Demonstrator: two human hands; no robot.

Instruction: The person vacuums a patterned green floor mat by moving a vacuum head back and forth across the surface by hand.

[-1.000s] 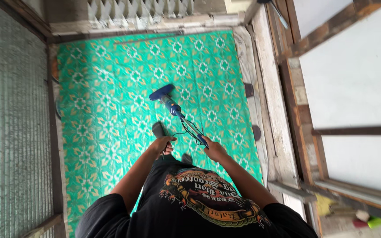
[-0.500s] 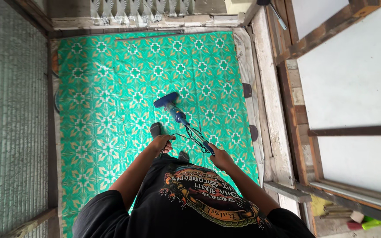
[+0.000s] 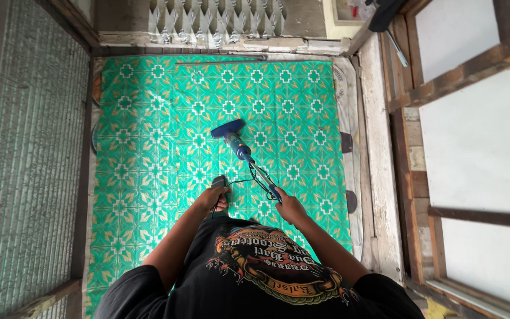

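On the green patterned floor mat [image 3: 149, 165], the blue stick vacuum's head [image 3: 228, 128] had advanced toward twelve o'clock since the preceding frames. We found the right hand [image 3: 290, 208] clenched on its handle, the left hand [image 3: 212, 198] closed around the black cord [image 3: 238, 180], so we judged sweeping ongoing.

Green patterned floor mat [image 3: 149, 147]: open floor to the left of and beyond the blue stick vacuum [image 3: 240, 147]. Left boundary: ribbed translucent wall panel [image 3: 25, 165]. Far boundary: white lattice grille [image 3: 216, 20]. Right boundary: weathered white wooden plank [image 3: 379, 165] and brown wooden window frame [image 3: 408, 177]. A thin black cord [image 3: 249, 180] loops between the two hands.
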